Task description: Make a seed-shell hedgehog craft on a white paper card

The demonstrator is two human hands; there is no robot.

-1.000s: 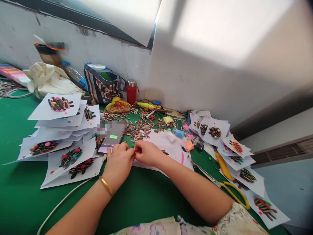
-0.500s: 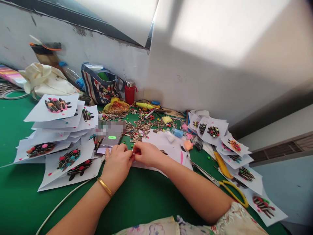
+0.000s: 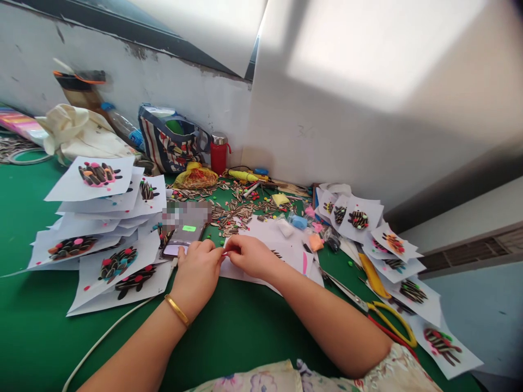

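Observation:
My left hand (image 3: 199,272), with a gold bangle at the wrist, is closed, thumb and fingers pinched together. Its fingertips meet those of my right hand (image 3: 251,258), which is pinched too. A tiny reddish speck shows between them, too small to name. Under my right hand lies a white paper sheet (image 3: 261,231) with dark striped seeds and a pink strip on it. Just beyond my left hand is a phone (image 3: 186,233) with a lit screen, its white cable (image 3: 104,333) running toward me. Loose sunflower seeds (image 3: 231,215) are scattered behind the sheet.
Stacked seed-picture cards (image 3: 92,209) stand at left, more cards (image 3: 412,291) at right. Yellow-handled scissors (image 3: 394,321) and a yellow cutter (image 3: 371,275) lie right. Blue clay (image 3: 298,221) and orange clay (image 3: 316,241) sit behind. A red flask (image 3: 219,155) and striped bag (image 3: 163,144) stand by the wall.
Both hands stay together at nearly the same spot, with the fingertips shifted slightly. The whole view has moved a little, so things sit slightly further right. More red scissor handle shows.

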